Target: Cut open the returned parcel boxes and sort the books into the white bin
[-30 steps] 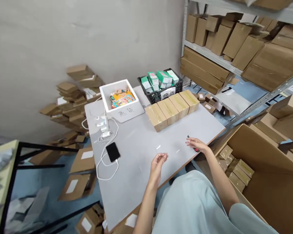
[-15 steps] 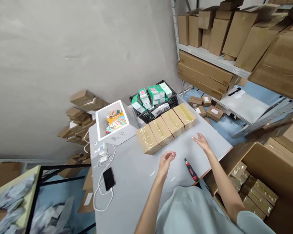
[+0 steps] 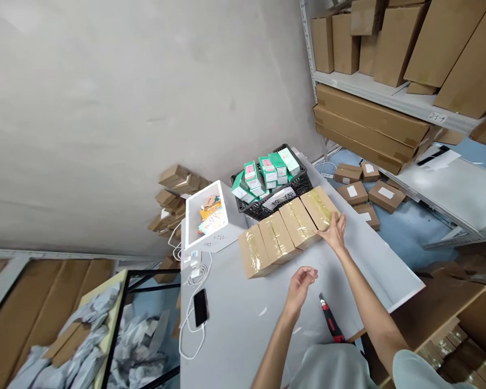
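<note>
Several taped brown cardboard boxes (image 3: 276,237) lie side by side in a row on the grey table (image 3: 243,335). My right hand (image 3: 334,232) grips the near end of the rightmost cardboard box (image 3: 319,206), thumb on its left corner and fingers on its right. Over the table, in front of the row, my left hand (image 3: 302,285) is loosely curled and holds nothing; it is apart from the boxes. A red and black utility knife (image 3: 331,320) rests on the table between my forearms.
Behind the row stands a black crate (image 3: 308,182) of green-and-white cartons (image 3: 267,172). Left of it is a white foam box (image 3: 227,237) with colourful packets. A phone (image 3: 201,308) and white cables lie at the table's left. An open carton (image 3: 480,310) with taped boxes stands at lower right.
My right hand has moved forward from above the table onto the rightmost box. My left hand stays loosely curled in front of the row. The view has shifted, with the table lower and further right.
</note>
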Available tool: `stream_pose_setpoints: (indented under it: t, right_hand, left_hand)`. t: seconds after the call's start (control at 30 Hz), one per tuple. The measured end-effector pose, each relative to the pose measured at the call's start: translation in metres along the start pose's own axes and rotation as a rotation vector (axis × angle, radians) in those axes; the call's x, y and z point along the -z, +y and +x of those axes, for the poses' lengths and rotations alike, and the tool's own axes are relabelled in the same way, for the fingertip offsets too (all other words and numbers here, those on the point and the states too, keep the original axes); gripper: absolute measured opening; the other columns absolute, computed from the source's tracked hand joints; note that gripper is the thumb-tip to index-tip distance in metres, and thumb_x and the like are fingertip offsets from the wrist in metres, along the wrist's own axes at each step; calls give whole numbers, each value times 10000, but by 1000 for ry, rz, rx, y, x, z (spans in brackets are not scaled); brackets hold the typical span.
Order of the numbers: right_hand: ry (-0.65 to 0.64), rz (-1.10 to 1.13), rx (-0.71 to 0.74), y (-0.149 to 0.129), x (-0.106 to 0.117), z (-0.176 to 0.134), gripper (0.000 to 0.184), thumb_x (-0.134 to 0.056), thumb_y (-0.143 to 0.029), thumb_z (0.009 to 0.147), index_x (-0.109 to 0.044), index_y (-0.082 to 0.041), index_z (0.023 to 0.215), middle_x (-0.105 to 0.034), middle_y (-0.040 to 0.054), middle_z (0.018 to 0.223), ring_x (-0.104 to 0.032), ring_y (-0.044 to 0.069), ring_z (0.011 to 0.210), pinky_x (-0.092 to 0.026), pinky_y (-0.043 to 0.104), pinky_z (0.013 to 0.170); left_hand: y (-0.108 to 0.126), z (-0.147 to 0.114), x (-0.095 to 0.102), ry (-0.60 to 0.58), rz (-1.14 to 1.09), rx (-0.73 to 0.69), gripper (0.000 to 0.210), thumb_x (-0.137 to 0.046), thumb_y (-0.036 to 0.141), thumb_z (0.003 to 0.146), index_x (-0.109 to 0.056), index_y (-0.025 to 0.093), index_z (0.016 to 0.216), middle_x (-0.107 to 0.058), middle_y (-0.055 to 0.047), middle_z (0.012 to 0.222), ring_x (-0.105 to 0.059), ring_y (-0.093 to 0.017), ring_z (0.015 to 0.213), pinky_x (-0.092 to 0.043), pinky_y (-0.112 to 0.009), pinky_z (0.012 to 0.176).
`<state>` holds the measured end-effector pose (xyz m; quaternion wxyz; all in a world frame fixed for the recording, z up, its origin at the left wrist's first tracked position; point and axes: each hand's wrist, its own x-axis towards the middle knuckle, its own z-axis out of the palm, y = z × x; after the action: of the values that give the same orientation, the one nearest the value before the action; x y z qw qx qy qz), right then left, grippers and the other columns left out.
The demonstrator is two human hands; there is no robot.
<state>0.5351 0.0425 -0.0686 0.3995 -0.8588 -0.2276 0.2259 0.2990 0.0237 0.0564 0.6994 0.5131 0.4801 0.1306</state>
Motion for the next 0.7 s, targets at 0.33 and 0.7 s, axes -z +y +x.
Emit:
stream_pose_setpoints:
  t: [0.33,0.7]
  right_hand:
    - [7,-86,-40,8,2,5,1235,-882,-467,777,-265,-58,1766,-7,329,1847,-134,517,1725,-308,564,1341]
    - [27,-147,-60,7,15,5,1359,-906,-573,765,-176,-42,1782,-5,406,1815,-136,555,1712,-360,613,1296]
  left_hand:
    - [-12,9,-4,26,-17,90,559,-968,653,672,-812,205,969,-837,-142,1092,-782,-284,1008,-559,-422,996]
    - [-38,-33,-1,-115,22,121,607,-911,838,653,-840,317,956,-839,-161,1146,-796,-349,1084,-555,-538,1080]
